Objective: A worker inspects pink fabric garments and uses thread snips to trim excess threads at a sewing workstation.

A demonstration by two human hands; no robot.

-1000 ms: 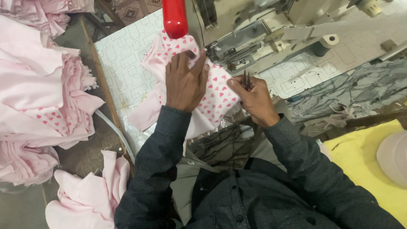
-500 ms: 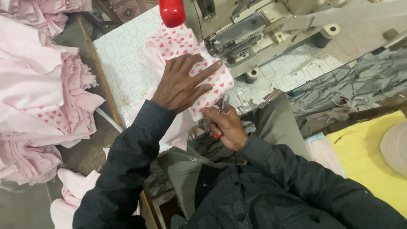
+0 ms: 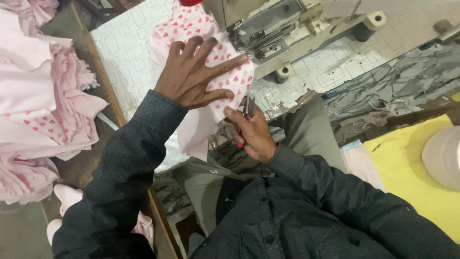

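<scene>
Left hand: left hand (image 3: 195, 74) lies flat with fingers spread wide, palm down, pressing on the pink heart-print fabric (image 3: 201, 36); its fingertips reach toward the foot of the sewing machine.
Right hand: right hand (image 3: 251, 132) sits just below the left, at the desk's near edge, fingers curled shut around small thread snips (image 3: 247, 109); the metal blades poke up past the thumb, and a bit of red handle shows under the fingers.
Snips: blade tips are beside the lower edge of the fabric; whether they touch it cannot be told.
Fabric: pale pink cloth dotted with small red hearts, spread on the desk from the top of the view down under the left hand, with a plain pink part hanging over the desk edge toward the person's lap.
Sewing machine: grey sewing machine (image 3: 287, 24) stands on the desk to the right of the fabric, its metal working parts just beyond the left fingertips.
Desk: white desk (image 3: 127, 52) with a pattern of rounded squares, edged in wood.
Sleeves: both arms wear a dark speckled shirt (image 3: 297, 206); grey trousers show at the lap.
Left of desk: a pile of pink garments (image 3: 43, 105), some with the same heart print, heaped well apart from the hands.
Right side: yellow cloth (image 3: 407, 177) lies at the lower right, with a pale rounded object at the frame's edge.
</scene>
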